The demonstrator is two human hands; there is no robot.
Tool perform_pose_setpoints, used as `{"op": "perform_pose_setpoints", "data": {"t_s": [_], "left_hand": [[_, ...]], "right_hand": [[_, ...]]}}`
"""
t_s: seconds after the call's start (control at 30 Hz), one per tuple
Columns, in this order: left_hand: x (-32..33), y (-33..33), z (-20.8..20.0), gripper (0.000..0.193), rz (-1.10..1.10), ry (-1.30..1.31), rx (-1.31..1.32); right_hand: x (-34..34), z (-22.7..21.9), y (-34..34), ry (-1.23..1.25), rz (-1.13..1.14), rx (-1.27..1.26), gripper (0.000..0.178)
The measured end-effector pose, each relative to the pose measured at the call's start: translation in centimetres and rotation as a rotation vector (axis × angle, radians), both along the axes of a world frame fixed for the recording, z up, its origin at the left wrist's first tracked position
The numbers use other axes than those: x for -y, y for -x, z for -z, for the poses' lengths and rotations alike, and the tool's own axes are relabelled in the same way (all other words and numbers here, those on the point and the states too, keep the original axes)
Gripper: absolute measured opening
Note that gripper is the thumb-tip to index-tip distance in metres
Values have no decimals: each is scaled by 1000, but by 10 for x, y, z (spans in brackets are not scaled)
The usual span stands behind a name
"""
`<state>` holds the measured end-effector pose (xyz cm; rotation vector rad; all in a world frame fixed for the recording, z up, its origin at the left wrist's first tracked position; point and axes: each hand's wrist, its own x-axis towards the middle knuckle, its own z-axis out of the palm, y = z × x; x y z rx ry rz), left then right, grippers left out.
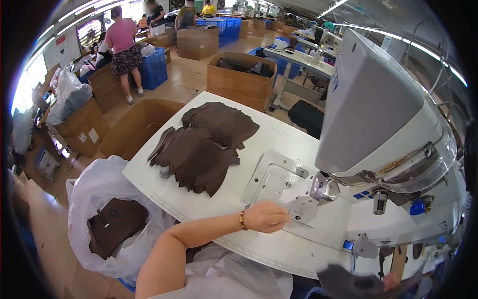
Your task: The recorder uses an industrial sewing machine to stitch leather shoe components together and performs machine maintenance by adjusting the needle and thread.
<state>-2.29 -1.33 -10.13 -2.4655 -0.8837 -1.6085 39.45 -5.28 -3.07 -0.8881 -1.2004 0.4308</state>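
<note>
Head view: left hand (pixel 267 217) curled together, right hand (pixel 390 281) too blurred to tell; brown stacks (pixel 189 152) look pending, bagged piece (pixel 122 228) done.

- Left arm (pixel 162 259): bare, coming in from seven o'clock, sharply bent at the elbow (pixel 172 240).
- Left forearm (pixel 209 230): runs from the elbow toward three o'clock, tilted slightly up.
- Left wrist (pixel 236 222): nearly straight, in line with the forearm.
- Left hand (pixel 266 217): at five o'clock from the centre, back upward, fingers (pixel 281 218) curled in — the palm is hidden.
- Right hand (pixel 391 283): between four and five o'clock, near the rim — only a small part shows (too blurred to read its grip).
</note>
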Motion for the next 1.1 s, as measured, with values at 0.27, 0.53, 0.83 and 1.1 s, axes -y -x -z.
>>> {"op": "perform_pose_setpoints", "data": {"t_s": [0.27, 0.53, 0.83, 1.1], "left_hand": [[-10, 19, -3, 13, -106, -11, 82], [-12, 18, -39, 13, 86, 579, 391], [13, -29, -92, 31, -7, 709, 208], [15, -50, -80, 52, -73, 666, -177]], "right_hand": [[-70, 52, 66, 140, -644, -247, 31], [-87, 15, 122, 45, -455, 142, 22], [-77, -20, 199, 297, -554, 554, 8], [-67, -13, 206, 458, -850, 301, 29]]}}
